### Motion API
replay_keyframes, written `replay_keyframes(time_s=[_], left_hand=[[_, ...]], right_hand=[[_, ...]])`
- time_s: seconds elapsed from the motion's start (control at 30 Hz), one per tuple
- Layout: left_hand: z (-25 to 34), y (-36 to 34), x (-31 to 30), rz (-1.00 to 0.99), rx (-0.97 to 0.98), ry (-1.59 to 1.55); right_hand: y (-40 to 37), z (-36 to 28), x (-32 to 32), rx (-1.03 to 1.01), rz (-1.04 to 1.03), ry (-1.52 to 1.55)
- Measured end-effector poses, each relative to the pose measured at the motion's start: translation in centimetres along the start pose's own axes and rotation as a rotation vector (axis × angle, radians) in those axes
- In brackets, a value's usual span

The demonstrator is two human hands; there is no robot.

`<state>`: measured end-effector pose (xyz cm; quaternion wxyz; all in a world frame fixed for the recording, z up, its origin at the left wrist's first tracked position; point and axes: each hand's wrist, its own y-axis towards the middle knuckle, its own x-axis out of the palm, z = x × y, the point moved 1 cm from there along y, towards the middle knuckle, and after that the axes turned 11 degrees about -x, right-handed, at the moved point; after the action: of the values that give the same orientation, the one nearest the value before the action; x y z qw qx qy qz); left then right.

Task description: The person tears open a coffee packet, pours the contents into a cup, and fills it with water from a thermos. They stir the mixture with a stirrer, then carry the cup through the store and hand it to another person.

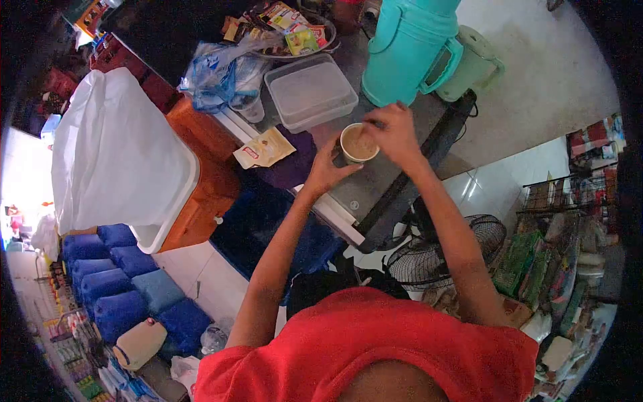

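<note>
Looking down from the head view, the left hand (328,171) is wrapped around the side of a cup (358,144), fingers closed on its wall. The cup holds a light brown drink and sits over the grey counter (375,184), close to the near edge; whether its base rests on the surface or is lifted a little cannot be told. The right hand (395,134) hangs just over the cup's rim with the fingers drawn together and pointing down toward the drink. Whether they pinch anything cannot be told.

Behind the cup, toward the far edge of the counter, stands a tall teal flask (408,50), and a pale green kettle (479,63) is just beside it on the right. To the left of the flask lies a clear plastic box (310,90) with its lid on, and further left a crumpled plastic bag (221,77). A small beige sachet (264,149) lies near the left end, on a dark cloth, not far from the left hand. A tray of coloured packets (288,27) is at the far left corner.

Off the counter's left end sits an orange cooler (201,167) with a white lid (117,157). Blue cushions (120,281) are stacked below it, and a floor fan (435,258) lies under the right arm.
</note>
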<state>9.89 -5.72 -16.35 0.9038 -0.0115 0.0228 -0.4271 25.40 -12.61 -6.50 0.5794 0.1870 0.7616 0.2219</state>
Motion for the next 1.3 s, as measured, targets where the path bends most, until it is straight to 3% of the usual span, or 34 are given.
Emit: replay_keyframes(time_s=[0.1,0.17,0.2,0.27,0.3,0.43,0.5,0.53,0.6,0.73,0.8,0.93,1.03,1.1,1.23,1.3], left_hand=[[0.5,0.0,-0.1,-0.01,-0.015,-0.012],[0.5,0.0,-0.2,-0.038,-0.002,-0.037],[0.5,-0.1,-0.3,-0.023,0.001,-0.016],[0.4,-0.2,-0.2,-0.008,0.002,0.004],[0.3,-0.1,-0.2,0.005,0.012,0.028],[0.6,0.0,-0.1,-0.019,0.016,-0.003],[0.4,0.1,-0.1,-0.014,0.028,0.01],[0.2,0.1,0.0,-0.008,0.039,0.021],[-0.5,0.2,0.0,0.003,0.01,0.043],[-0.3,0.5,0.1,0.006,-0.008,0.124],[0.1,0.3,0.1,-0.016,-0.001,0.085],[0.2,0.1,0.1,0.038,-0.003,0.114],[0.4,0.4,0.2,-0.006,-0.012,0.06],[0.3,0.5,0.2,-0.004,0.016,0.067],[0.8,0.3,0.3,0.032,0.019,0.171],[-0.8,0.7,0.4,0.018,0.014,0.112]], right_hand=[[-0.2,-1.8,-0.3,-0.022,-0.104,0.159],[-0.1,-2.6,-2.0,0.186,-0.324,0.354],[-0.2,-1.9,-1.9,0.186,-0.326,0.354],[-0.2,-0.2,-1.8,0.154,-0.148,0.086],[0.0,-0.2,-1.4,0.194,-0.029,0.116],[-0.5,-2.1,-1.0,0.049,-0.047,0.116],[-0.6,-3.0,-2.0,0.113,-0.277,0.293],[-0.6,-2.3,-2.0,0.111,-0.28,0.293],[-0.4,-0.5,-1.8,0.107,-0.17,0.068],[-0.2,-1.5,-0.7,0.109,-0.086,0.089],[-0.4,-3.6,-1.3,0.089,-0.275,0.294],[-0.9,-0.6,-1.0,0.181,-0.217,0.289],[-0.4,-1.1,-1.2,0.125,-0.08,0.03],[-0.3,-3.0,-1.5,0.053,-0.246,0.208],[-1.0,-1.7,-1.6,0.162,-0.258,0.309],[-0.6,-0.7,-1.4,0.105,-0.055,0.045]])
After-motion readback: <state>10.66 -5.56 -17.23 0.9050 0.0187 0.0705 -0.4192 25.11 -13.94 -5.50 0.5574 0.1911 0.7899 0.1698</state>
